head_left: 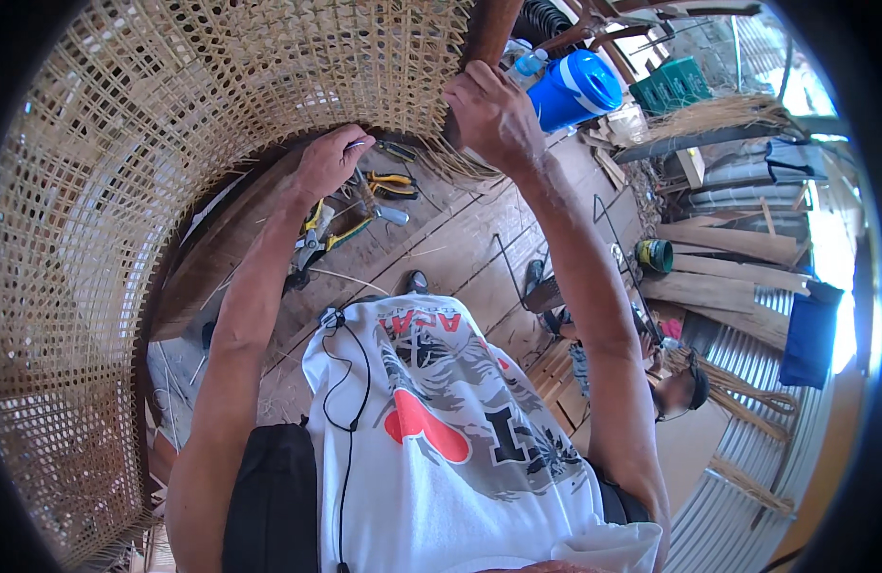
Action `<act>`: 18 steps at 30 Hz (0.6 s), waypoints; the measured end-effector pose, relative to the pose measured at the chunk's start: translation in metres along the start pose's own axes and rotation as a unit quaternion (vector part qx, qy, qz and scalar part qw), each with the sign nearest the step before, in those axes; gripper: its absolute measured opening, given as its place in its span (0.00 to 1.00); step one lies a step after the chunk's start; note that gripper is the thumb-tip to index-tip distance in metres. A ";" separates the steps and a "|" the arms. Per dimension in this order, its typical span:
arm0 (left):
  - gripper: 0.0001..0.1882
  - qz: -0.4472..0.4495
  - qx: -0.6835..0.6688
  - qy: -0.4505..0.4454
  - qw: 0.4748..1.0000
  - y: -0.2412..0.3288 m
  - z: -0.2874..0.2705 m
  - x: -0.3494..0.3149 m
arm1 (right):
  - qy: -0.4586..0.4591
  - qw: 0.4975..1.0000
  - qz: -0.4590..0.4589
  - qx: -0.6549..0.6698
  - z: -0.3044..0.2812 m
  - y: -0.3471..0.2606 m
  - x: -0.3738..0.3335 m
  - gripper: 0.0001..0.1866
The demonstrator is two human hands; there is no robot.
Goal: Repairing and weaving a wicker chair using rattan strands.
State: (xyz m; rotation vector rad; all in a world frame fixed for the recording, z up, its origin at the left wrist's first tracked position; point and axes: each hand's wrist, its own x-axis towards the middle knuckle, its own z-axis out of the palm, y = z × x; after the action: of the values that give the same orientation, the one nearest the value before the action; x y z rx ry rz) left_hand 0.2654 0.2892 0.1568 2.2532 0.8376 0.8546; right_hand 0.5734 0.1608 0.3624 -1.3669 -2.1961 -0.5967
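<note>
A woven cane panel (221, 72) in an open lattice curves over the left and top of the head view, set along a dark wooden frame (202, 205). My left hand (328, 164) is at the panel's lower edge, fingers pinched. A small pale, thin piece shows at its fingertips; its kind is unclear. My right hand (498, 115) is closed on a brown wooden post (491, 33) at the panel's right edge, with loose cane ends hanging beside it. Below my left hand lie pliers with yellow-and-black handles (393, 185) and other yellow-handled hand tools (350, 229).
Beyond my right hand stand a blue water jug (579, 91), a plastic bottle (527, 65) and a green crate (672, 84). Wooden boards (727, 286) and a dark green can (655, 254) are at the right. Another person (675, 387) is low beyond my right arm.
</note>
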 end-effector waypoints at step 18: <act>0.15 -0.008 -0.027 0.005 1.000 -0.019 0.001 -0.012 | 0.024 0.994 0.105 -0.016 0.018 -0.027 -0.004 0.05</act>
State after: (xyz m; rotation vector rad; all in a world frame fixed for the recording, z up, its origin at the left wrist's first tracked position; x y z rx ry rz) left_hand 0.2523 0.2927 0.1389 2.1928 0.8270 0.8725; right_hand 0.5479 0.1575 0.3427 -1.5580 -1.9802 -0.5818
